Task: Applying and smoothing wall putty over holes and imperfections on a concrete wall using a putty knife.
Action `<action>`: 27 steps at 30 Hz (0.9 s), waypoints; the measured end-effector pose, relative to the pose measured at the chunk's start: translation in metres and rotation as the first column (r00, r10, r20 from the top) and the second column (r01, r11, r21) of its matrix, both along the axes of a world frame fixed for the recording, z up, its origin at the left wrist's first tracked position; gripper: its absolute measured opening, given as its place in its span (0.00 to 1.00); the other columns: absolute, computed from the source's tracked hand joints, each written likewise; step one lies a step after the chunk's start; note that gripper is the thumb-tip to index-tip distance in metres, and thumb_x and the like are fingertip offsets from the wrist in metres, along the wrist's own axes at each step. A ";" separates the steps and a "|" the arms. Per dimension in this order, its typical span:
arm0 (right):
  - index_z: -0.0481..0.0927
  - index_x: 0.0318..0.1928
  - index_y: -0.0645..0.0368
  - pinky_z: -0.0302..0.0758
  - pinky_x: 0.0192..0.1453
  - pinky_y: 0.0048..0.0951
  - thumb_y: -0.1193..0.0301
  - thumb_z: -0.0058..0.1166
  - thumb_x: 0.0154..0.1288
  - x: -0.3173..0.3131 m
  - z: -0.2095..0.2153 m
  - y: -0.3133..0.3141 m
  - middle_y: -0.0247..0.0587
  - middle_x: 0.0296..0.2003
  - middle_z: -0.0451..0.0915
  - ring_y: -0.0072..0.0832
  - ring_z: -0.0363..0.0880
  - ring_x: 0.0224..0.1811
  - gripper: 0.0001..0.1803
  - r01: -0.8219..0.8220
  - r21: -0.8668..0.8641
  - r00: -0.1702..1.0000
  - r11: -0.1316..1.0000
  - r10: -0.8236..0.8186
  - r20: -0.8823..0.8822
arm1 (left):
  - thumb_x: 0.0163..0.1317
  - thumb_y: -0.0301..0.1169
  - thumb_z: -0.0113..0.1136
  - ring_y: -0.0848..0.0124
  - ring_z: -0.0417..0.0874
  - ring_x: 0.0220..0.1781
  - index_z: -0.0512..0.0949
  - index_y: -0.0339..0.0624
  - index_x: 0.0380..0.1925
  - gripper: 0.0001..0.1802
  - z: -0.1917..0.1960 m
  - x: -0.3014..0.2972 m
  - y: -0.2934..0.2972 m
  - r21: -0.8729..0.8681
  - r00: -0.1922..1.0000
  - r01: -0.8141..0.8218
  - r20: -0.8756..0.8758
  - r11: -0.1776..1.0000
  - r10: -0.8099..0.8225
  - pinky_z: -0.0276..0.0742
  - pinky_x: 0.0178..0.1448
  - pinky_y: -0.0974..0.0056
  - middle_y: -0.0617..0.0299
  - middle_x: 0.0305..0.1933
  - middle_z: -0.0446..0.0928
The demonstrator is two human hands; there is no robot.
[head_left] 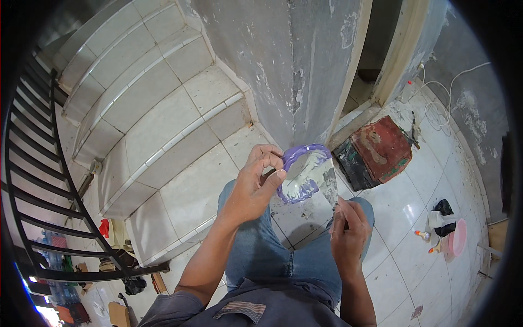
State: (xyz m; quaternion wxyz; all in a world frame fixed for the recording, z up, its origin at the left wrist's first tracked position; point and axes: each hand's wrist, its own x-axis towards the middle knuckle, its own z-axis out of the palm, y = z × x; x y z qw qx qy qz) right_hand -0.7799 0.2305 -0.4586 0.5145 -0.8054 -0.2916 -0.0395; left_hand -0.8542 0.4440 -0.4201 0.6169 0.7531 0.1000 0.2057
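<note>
left hand [256, 182]: grip clamped on rim of purple bowl [304, 171], held tilted above the knees | right hand [348, 231]: grip closed around scraper [331, 182], blade inside bowl | advice: keep bowl steady, draw blade flat along the wall to gather white paste evenly

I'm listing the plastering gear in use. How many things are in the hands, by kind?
Purple bowl, in left hand: 1
Putty knife, in right hand: 1
Total: 2
</note>
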 end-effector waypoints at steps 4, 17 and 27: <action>0.79 0.44 0.67 0.67 0.21 0.23 0.82 0.52 0.63 -0.008 -0.002 0.002 0.43 0.27 0.77 0.23 0.75 0.21 0.10 -0.009 0.043 0.989 0.999 0.015 -0.149 | 0.64 0.31 0.56 0.77 0.66 0.46 0.73 0.39 0.33 0.07 -0.006 0.003 -0.007 0.019 0.996 -0.038 0.077 0.999 0.036 0.69 0.39 0.75 0.61 0.49 0.63; 0.77 0.48 0.72 0.71 0.16 0.21 0.71 0.47 0.71 -0.038 0.008 0.009 0.38 0.22 0.74 0.22 0.74 0.17 0.14 0.146 0.318 0.560 0.937 0.187 -0.807 | 0.64 0.26 0.54 0.64 0.68 0.59 0.72 0.38 0.36 0.04 -0.027 0.005 -0.022 0.025 0.956 -0.186 0.237 0.982 0.175 0.65 0.57 0.65 0.57 0.48 0.64; 0.75 0.47 0.73 0.69 0.16 0.24 0.69 0.45 0.72 -0.049 0.003 0.021 0.40 0.22 0.74 0.26 0.72 0.16 0.16 0.274 0.439 0.356 0.855 0.334 -0.873 | 0.65 0.26 0.54 0.59 0.65 0.64 0.72 0.39 0.38 0.04 -0.064 0.006 -0.034 -0.133 0.942 -0.194 0.252 0.972 0.223 0.64 0.62 0.62 0.57 0.51 0.64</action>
